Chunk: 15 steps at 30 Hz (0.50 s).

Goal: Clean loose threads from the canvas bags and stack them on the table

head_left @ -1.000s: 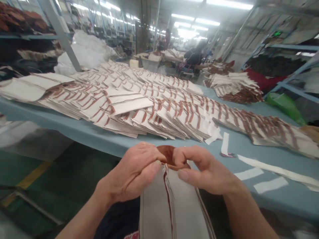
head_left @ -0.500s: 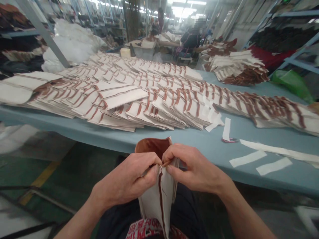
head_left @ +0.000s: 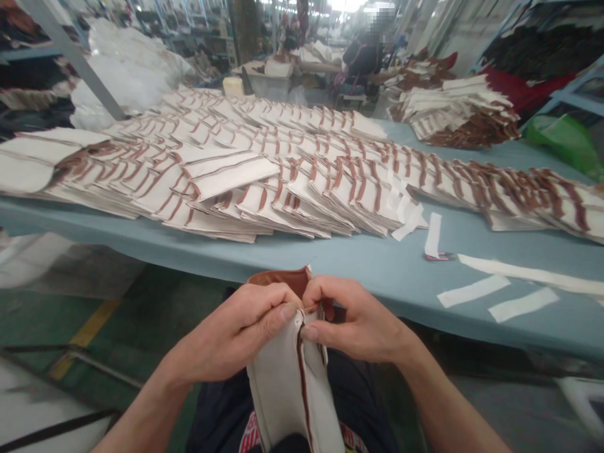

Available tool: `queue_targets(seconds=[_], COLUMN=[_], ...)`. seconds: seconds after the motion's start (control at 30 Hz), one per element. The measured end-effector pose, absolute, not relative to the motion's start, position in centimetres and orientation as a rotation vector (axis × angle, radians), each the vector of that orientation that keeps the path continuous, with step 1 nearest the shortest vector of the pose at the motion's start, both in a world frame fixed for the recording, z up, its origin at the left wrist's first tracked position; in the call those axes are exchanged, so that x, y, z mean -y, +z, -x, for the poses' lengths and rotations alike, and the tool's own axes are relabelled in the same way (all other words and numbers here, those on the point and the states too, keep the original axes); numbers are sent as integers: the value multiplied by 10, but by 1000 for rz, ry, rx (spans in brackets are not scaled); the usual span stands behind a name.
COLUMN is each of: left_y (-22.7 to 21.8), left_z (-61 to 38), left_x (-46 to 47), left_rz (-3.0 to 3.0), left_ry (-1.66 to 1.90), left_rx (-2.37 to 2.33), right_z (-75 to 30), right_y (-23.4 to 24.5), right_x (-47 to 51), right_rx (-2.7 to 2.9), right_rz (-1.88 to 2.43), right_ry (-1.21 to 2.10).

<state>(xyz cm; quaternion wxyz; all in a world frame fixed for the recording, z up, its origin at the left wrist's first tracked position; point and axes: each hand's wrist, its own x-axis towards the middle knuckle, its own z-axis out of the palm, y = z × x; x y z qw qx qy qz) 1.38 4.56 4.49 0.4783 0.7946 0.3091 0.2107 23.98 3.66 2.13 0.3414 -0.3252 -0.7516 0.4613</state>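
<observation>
Left hand (head_left: pixel 245 330): closed, thumb and fingers pinching the white piece (head_left: pixel 276 387) at its rim
Right hand (head_left: pixel 356 321): curled, gripping the rim, thumb by the seam (head_left: pixel 303 380)
Forearms (head_left: pixel 146 396): angled in from 7 and 5 o'clock
White piece: 6 o'clock, before the counter (head_left: pixel 349 259)
Change: hands closer together than 1.0 s ago
</observation>
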Motion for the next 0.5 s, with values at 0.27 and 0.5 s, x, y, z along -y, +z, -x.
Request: queue_targets(seconds=[0.27, 0.5], left_y=[50, 51], left_z=[-15, -17], left_x=[-38, -36], left_rz=[-1933, -1969], left_ry=[552, 598], left_rx=[-891, -967], right_z=[-226, -216], right_y=[30, 22], right_x=[-31, -26], right_rx=[1955, 1903], right_rz=[995, 1085], right_ry=[1074, 902])
